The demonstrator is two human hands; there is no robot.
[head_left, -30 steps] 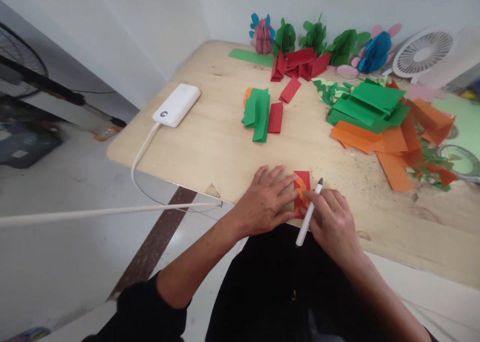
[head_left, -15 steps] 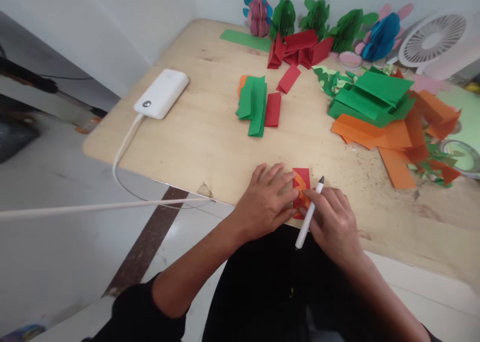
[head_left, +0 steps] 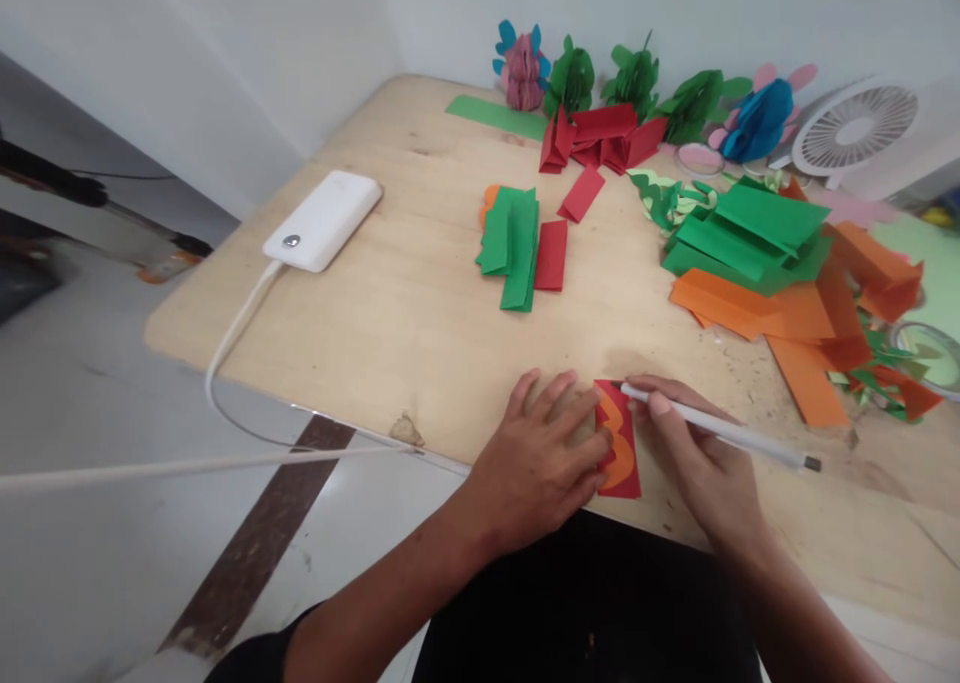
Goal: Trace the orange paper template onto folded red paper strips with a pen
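Observation:
Near the table's front edge, a folded red paper (head_left: 631,485) lies flat under a curvy orange paper cutout (head_left: 619,455). My left hand (head_left: 532,468) rests flat with its fingers spread, the fingertips touching the left side of the cutout and red paper. In my right hand (head_left: 716,478) is a white pen (head_left: 724,428), gripped between thumb and fingers. The pen's tip meets the top of the red paper, just above the cutout, and its other end points right. Part of the cutout's left side is hidden by my left fingers.
Green folded papers (head_left: 514,248) lie mid-table beside a red one (head_left: 551,255). To the right are piles of green (head_left: 750,228) and orange paper (head_left: 802,308). Paper figures (head_left: 634,78) and a white fan (head_left: 855,128) line the back. A white power bank (head_left: 324,221) with a cable sits left.
The pen has swung round in my right hand, its tip now on the red paper's upper edge. My right hand has moved off the cutout to the right. The camera view has shifted slightly.

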